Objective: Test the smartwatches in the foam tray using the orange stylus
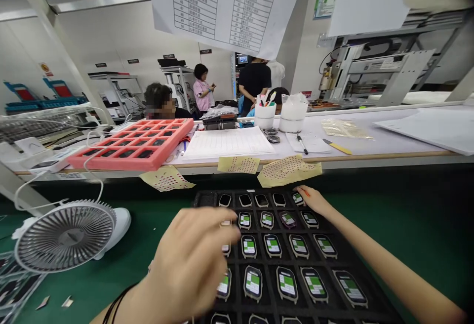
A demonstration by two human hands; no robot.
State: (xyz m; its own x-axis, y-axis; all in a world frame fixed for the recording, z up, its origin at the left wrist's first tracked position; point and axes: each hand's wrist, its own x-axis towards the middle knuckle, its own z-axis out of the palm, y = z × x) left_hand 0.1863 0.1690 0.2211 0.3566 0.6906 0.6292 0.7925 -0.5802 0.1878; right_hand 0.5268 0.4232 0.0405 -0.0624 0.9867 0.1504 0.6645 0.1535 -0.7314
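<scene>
A black compartment tray (255, 257) holds rows of smartwatch bodies without straps. Most of their screens are lit in green and white, such as this smartwatch (287, 284); several in the far row are dark, like the dark-screened watch (245, 200). Over the tray's left side hovers my left hand (192, 260), blurred, its fingers bent and apart with nothing visible in them. My right hand (314, 200) reaches to the far right corner, its fingers closed at the lit corner watch (297, 198). Something small and orange shows at those fingers; its kind is unclear.
A white fan (70, 235) stands left on the green bench mat (144, 225). Above the tray's far edge runs a shelf (355, 148) with a pink foam tray (129, 146), paper sheets (229, 143), a pen (302, 144) and a yellow cutter (337, 146). Yellow dotted sheets (289, 170) hang down. People are behind.
</scene>
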